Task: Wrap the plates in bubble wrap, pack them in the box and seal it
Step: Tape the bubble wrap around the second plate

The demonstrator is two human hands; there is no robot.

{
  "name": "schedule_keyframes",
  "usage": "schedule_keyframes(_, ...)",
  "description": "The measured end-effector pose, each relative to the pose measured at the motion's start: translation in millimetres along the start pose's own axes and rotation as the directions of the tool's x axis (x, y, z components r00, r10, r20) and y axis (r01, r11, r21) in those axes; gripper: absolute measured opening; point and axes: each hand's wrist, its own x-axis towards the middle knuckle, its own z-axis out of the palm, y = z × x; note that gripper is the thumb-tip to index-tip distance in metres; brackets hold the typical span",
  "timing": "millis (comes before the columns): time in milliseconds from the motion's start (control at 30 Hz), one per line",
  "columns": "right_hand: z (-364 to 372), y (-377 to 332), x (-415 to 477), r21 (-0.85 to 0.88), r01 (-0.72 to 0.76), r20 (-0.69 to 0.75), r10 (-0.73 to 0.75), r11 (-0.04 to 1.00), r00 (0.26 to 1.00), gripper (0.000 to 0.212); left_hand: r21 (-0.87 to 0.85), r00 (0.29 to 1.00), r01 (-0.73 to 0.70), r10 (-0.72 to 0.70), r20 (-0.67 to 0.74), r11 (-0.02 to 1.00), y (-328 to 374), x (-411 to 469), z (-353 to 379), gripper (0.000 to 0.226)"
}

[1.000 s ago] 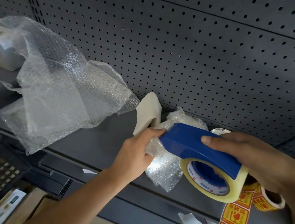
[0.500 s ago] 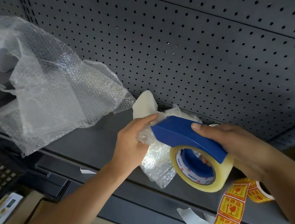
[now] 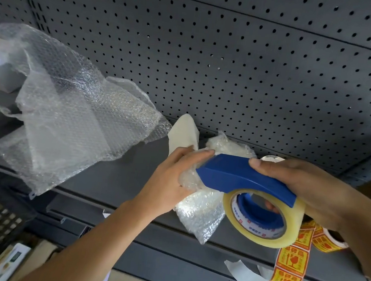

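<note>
Right hand [image 3: 302,187] – grip closed round the blue tape dispenser [image 3: 240,177], clear tape roll [image 3: 291,225] hanging under it. Left hand [image 3: 170,178] – grip curled on the bubble-wrapped bundle [image 3: 199,212], which lies on the grey shelf [image 3: 117,174], dispenser's front end against it. Orange sticker roll [image 3: 291,260] just right. Loose bubble wrap [image 3: 73,115] farther left, pegboard [image 3: 236,64] behind.
</note>
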Motion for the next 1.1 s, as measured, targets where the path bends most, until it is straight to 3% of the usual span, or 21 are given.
schedule_keyframes(200,0,-4,-3,0.042,-0.056,-0.01,0.056,0.998,0.998,0.057,0.022,0.996,-0.032,0.034,-0.081,0.999,-1,-2,3,0.08)
schedule_keyframes(367,1,-6,-6,0.07,-0.07,-0.006,0.071,0.995,0.997,0.048,0.014,0.973,-0.038,0.041,-0.226,0.999,-4,-2,8,0.054)
schedule_keyframes(533,2,-7,-8,0.094,-0.054,-0.011,0.055,0.994,0.998,0.052,0.043,0.964,-0.024,0.035,-0.265,0.999,2,0,9,0.038)
schedule_keyframes(767,9,1,-16,0.142,0.015,-0.065,-0.005,0.99,0.998,0.063,-0.038,0.942,0.109,-0.116,-0.315,0.993,12,6,13,0.022)
schedule_keyframes(967,20,4,-28,0.173,0.057,-0.158,-0.03,0.983,0.987,0.058,-0.254,0.918,0.19,-0.263,-0.297,0.948,30,17,11,0.042)
schedule_keyframes(1100,21,6,-38,0.14,0.09,-0.205,-0.06,0.986,0.977,0.055,-0.267,0.875,0.261,-0.344,-0.339,0.928,26,23,5,0.032)
